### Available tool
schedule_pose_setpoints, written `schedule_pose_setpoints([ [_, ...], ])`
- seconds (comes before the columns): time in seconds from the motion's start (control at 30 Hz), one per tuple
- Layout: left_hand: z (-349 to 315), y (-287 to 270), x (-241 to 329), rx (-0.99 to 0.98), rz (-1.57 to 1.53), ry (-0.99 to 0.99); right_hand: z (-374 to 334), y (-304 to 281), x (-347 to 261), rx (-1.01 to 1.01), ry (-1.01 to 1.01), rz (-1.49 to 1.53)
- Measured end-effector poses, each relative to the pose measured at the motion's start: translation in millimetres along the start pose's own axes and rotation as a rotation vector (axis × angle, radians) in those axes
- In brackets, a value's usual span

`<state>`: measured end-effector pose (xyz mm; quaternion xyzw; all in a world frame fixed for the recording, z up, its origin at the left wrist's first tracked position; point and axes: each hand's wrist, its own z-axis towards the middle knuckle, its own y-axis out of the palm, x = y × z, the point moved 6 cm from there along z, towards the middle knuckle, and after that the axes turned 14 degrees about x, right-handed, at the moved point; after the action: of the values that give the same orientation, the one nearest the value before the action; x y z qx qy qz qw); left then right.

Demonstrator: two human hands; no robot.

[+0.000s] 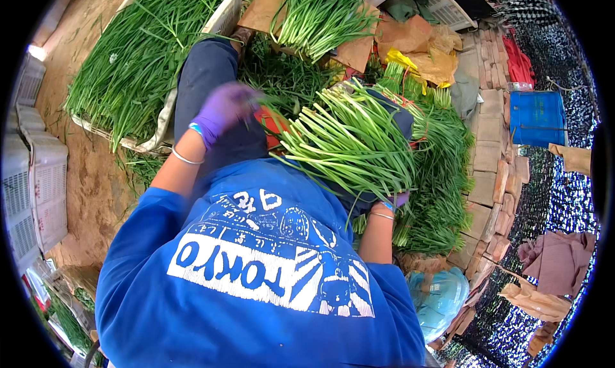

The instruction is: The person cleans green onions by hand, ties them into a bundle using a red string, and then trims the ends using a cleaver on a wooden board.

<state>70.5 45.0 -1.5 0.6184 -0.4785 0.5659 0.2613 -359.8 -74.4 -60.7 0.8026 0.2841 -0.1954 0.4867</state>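
Note:
A loose bunch of garlic chives [359, 137] lies across my right thigh, pale stalk ends up and to the left, leaves down and to the right. My right hand [400, 200], in a purple glove, is tucked under the leafy end; leaves hide its fingers. My left hand [221, 112], also gloved in purple, is over my left thigh, left of the stalk ends. Motion smears its fingers, and I cannot make out anything in them. Between my legs, a bit of a red thing [272, 130] shows beside the stalks.
A large white crate [224, 12] heaped with chives stands at left. More chives [320, 19] lie on brown cardboard [264, 8] ahead. Tied chive bundles [442, 176] pile up at right, beside a low brick edge [482, 144]. Beyond it sits a blue container [537, 118].

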Motion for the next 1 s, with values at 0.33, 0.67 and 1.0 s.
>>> schedule_pose_setpoints([
  [0.33, 3, 124, -8, -0.785, 0.418, 0.156, 5, -11, 0, 0.005, 0.013, 0.015],
  [0.67, -33, 95, -1, -0.978, 0.452, -0.216, 16, -19, 2, 0.045, -0.04, -0.05],
  [1.0, 66, 5, 41, -0.089, -0.5, 0.028, 14, -11, 8, 0.045, -0.013, 0.109],
])
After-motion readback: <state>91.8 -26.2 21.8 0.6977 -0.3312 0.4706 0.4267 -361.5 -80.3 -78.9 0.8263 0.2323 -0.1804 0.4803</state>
